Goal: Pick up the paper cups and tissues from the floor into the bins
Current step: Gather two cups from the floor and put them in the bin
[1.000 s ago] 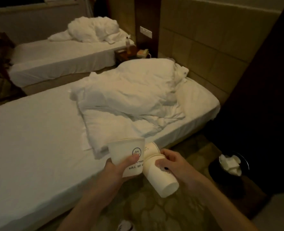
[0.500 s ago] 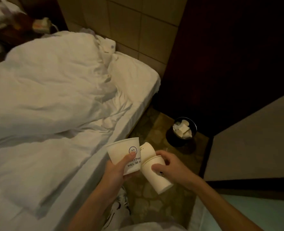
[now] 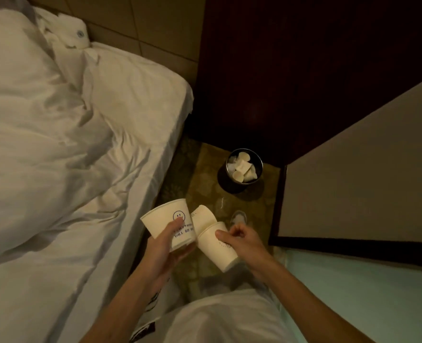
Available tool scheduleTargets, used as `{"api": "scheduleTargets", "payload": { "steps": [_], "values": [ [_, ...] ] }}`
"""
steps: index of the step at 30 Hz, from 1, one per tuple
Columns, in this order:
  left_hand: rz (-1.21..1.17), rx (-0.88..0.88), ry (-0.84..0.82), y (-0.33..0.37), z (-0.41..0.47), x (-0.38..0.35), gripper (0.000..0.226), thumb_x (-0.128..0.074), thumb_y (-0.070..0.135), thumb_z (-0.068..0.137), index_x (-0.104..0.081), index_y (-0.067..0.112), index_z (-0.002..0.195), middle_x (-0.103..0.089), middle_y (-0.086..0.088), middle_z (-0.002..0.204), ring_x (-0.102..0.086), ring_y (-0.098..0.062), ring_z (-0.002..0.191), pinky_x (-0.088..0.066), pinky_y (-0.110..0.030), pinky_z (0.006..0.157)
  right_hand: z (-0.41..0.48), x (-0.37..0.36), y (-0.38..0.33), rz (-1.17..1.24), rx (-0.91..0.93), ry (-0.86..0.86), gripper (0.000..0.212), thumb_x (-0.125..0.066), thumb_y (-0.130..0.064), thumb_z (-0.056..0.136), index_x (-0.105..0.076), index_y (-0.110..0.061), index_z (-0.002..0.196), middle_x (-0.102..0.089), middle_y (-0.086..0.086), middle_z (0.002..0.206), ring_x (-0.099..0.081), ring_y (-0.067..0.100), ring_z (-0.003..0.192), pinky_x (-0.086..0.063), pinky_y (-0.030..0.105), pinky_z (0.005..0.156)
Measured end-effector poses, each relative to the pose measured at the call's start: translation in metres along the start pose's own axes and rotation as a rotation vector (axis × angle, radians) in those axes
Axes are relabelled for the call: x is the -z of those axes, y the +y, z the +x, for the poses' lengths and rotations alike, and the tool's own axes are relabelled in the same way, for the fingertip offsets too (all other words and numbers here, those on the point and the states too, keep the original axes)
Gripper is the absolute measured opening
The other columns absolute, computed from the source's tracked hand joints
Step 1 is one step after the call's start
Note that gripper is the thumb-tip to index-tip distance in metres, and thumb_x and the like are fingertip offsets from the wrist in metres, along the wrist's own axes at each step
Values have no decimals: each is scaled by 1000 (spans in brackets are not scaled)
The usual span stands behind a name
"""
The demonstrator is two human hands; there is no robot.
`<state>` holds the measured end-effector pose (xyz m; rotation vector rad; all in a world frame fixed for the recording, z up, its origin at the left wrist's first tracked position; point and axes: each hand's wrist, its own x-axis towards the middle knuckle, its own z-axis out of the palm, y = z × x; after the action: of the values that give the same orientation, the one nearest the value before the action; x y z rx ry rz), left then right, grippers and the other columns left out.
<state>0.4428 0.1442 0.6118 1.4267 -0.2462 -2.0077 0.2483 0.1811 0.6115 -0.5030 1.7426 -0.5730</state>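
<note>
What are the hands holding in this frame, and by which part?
The left hand grips the printed paper cup round its lower wall. The right hand pinches a plain paper cup by its side near the rim.

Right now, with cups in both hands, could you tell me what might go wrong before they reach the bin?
The bin already holds cups piled near its rim, so more may spill over. The right hand pinches the plain cup at its rim, and the tilted cup poking out could slip.

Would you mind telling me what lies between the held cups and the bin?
In the head view, patterned carpet runs to the bin, bearing only a thin pale streak and a shoe near the right hand.
</note>
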Motion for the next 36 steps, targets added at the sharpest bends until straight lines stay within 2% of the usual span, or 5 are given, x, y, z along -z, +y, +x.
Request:
{"api": "scheduleTargets", "payload": {
  "steps": [4,16,22,27,36],
  "values": [
    [-100,45,86,-4,42,-35,55,-77,31,69,-62,14,119,-74,-13,106,-73,-27,96,-59,-43,77,53,19,-11,156,-115,52,30,-80,-28,77,-59,-12,92,-66,12,105,-63,32,100,-56,47,81],
    [-250,130,233,1,211,-190,48,-69,29,78,-59,14,123,-72,-14,113,-70,-28,103,-61,-39,77,243,162,-68,34,-229,-255,47,-68,-1,82,-53,-34,113,-51,-4,124,-56,27,111,-55,35,73],
    [-90,115,425,-18,322,-223,21,-73,27,84,-63,19,100,-76,-9,93,-75,-21,81,-59,-32,65,368,206,-66,-208,-225,-22,51,-75,-11,82,-49,-24,124,-47,6,134,-53,28,114,-56,39,79],
    [-52,136,412,-45,394,-197,28,-73,29,84,-63,16,107,-76,-7,93,-75,-22,85,-58,-33,69,491,209,-46,-440,-77,186,60,-78,-18,80,-42,-14,128,-49,11,133,-53,23,105,-45,25,66],
    [-97,254,342,-105,450,-170,36,-66,24,88,-61,16,123,-73,-8,112,-71,-23,102,-60,-34,78,614,221,18,-769,112,303,52,-77,-19,82,-53,-9,127,-38,15,138,-49,34,118,-40,28,84]
  ]
}}
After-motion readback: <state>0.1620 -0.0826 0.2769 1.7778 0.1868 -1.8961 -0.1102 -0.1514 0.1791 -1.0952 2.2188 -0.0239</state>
